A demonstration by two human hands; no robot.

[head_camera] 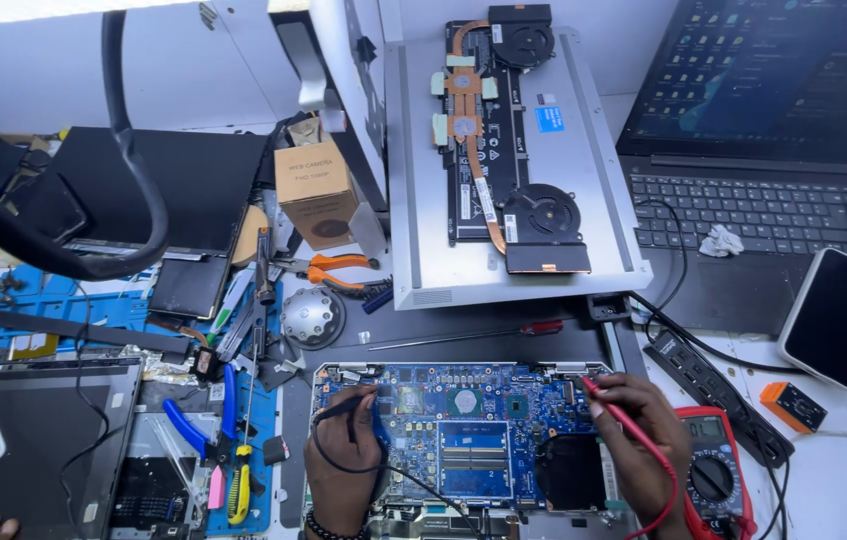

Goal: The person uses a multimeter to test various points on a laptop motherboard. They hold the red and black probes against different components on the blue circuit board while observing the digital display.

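An opened laptop with a blue motherboard lies at the bottom centre. My left hand holds a black probe whose tip touches the board's upper left corner. My right hand grips a red probe, its tip on the board's upper right edge. Both probe leads trail down toward me. A red-cased multimeter with a round dial sits just right of my right hand.
A silver laptop cover carrying a heatsink and two fans lies behind the board. A running laptop and a phone are at the right. Pliers, a cardboard box, cutters and a power strip crowd the bench.
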